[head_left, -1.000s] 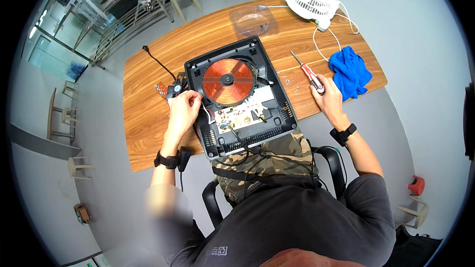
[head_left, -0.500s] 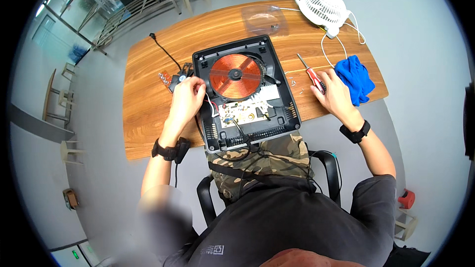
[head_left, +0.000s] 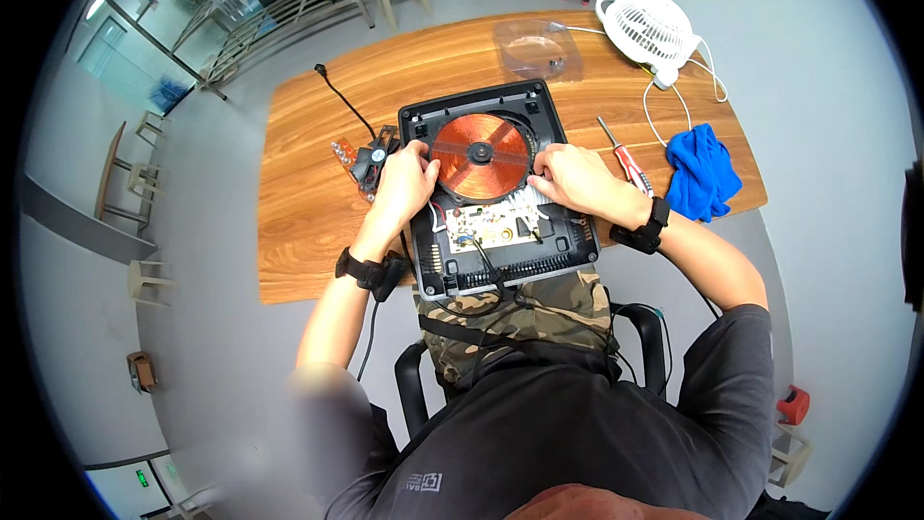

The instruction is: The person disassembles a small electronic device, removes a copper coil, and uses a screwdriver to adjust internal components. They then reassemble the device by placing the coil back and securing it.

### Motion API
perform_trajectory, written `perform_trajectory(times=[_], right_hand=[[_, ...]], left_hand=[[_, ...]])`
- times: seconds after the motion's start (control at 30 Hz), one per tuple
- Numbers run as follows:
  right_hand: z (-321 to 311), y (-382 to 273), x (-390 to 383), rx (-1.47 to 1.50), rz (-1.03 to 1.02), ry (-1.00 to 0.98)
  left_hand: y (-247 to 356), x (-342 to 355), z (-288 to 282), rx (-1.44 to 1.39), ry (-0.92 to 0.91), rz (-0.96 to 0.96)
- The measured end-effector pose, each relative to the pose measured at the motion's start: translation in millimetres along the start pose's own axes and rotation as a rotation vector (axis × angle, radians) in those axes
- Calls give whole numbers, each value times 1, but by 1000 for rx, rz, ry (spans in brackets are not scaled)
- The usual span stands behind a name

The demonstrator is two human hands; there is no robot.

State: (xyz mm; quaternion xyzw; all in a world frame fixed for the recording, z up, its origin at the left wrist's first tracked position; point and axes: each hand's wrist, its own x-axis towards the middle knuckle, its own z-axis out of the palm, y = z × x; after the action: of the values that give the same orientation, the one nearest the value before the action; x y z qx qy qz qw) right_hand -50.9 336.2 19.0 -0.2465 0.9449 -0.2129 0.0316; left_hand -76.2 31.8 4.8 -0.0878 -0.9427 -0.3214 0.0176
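The opened induction cooker base (head_left: 452,274), a black tray-like housing, lies at the table's near edge over my lap. Inside it sits a round copper induction coil (head_left: 467,173) with a dark hub, above a pale circuit board (head_left: 472,231) with wires. My left hand (head_left: 408,183) is at the coil's left edge, fingers curled against it. At the opposite edge, the fingers of my right hand (head_left: 577,179) are bent in and closed on the rim, fingertips partly hidden. A red-handled screwdriver (head_left: 631,169) lies on the table beyond my right hand.
Left of the housing are a black small fan-like part (head_left: 371,166), a strip of orange parts (head_left: 344,156) and a power plug (head_left: 321,68). A blue cloth (head_left: 703,173), a white fan (head_left: 652,27) and a clear plastic tray (head_left: 539,50) lie on the wooden table (head_left: 318,250).
My right hand has left the screwdriver and moved left to the coil's right edge. My left hand has shifted slightly inward to the coil's left edge. The whole view has shifted a little.
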Motion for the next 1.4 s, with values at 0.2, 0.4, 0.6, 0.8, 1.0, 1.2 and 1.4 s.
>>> perform_trajectory(times=[0.2, 0.4, 0.6, 0.8, 1.0, 1.2, 1.4], right_hand=[[-9, 4, 15, -34, 12, 61], [4, 22, 27, 47, 48, 58], [18, 28, 40, 44, 98, 0], [7, 35, 58, 154, 129, -38], [2, 45, 67, 303, 178, -85], [4, 66, 72, 404, 162, -124], [10, 77, 79, 390, 151, -113]], left_hand=[[-9, 6, 0, -63, -42, -87], [-14, 4, 5, -155, -82, -128], [-3, 3, 1, -267, -123, -217], [-4, 5, 2, -233, -98, -180], [-2, 7, -3, -275, -104, -210], [2, 5, -2, -349, -122, -267], [-2, 7, -1, -392, -158, -272]])
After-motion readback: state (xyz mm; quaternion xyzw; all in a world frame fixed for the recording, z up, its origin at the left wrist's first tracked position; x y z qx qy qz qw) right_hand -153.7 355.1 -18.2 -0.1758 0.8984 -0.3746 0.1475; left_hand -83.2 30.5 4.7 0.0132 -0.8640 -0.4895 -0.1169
